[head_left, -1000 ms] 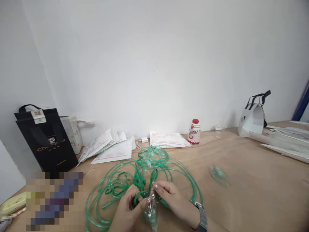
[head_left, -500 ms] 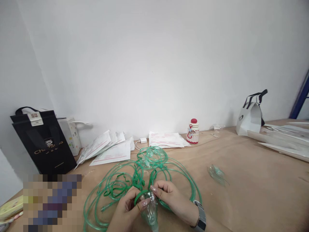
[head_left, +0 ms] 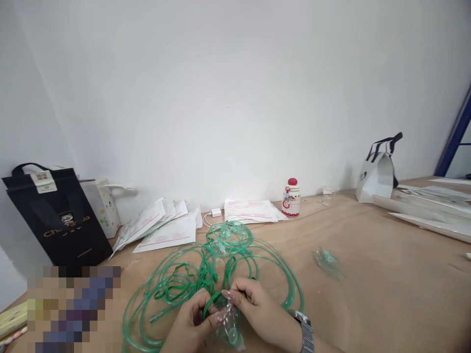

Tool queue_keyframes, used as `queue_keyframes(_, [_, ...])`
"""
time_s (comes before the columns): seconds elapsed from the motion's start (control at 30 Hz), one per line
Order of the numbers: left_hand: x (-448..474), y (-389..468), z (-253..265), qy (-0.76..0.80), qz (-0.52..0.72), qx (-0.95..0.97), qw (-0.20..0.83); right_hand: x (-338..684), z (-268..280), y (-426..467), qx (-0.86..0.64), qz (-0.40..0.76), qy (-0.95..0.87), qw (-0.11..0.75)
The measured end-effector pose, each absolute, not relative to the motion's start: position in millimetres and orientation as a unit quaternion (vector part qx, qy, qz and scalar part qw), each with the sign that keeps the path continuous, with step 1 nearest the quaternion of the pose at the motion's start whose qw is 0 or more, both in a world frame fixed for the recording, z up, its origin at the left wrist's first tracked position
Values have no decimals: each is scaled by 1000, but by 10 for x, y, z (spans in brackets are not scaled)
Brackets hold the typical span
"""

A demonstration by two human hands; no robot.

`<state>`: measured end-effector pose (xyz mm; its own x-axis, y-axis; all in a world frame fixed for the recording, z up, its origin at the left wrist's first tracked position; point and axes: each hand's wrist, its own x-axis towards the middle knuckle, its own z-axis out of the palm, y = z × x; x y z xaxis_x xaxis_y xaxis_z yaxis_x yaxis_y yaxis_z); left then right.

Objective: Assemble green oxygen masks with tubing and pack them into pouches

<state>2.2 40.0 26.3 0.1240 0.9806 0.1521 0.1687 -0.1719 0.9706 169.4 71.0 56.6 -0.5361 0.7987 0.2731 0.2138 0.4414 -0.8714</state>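
Low in the middle of the view, a clear plastic oxygen mask [head_left: 231, 329] is held between my two hands. My left hand [head_left: 200, 314] pinches its left rim, where a green elastic strap [head_left: 210, 302] loops past the fingers. My right hand [head_left: 253, 309], with a watch on the wrist, pinches the mask's upper edge near the strap end. Both thumbs lie close together, and the fingertips partly cover the mask. Just beyond the hands lie coils of green tubing [head_left: 142, 299] with more green straps. Another clear mask [head_left: 235, 233] rests on the far coil.
Flat white packets [head_left: 165, 230] and a stack of packets [head_left: 250, 211] lie by the wall. A red-capped bottle [head_left: 291, 198] stands beside them. A black bag [head_left: 62, 215] is at left, a white bag [head_left: 377, 176] at right. A small clear mask [head_left: 327, 262] lies right of the coils.
The camera view has shifted slightly, so the scene sits a little further left. My right hand has turned and come nearer the left thumb; the mask is tilted more and more covered by fingers.
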Motion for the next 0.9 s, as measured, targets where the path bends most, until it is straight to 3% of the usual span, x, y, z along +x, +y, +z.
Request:
queue_keyframes(0.3, [54,387,266,515,475,603,381,1724,653,655,-305,386,-813,311])
queue_keyframes(0.57, [102,331,380,503,476,557,458,1710,645,718,-280,489,-773,290])
queue_keyframes(0.9, [151,312,453,446,507,537,506,1647,570,689,-280,535,-716,349])
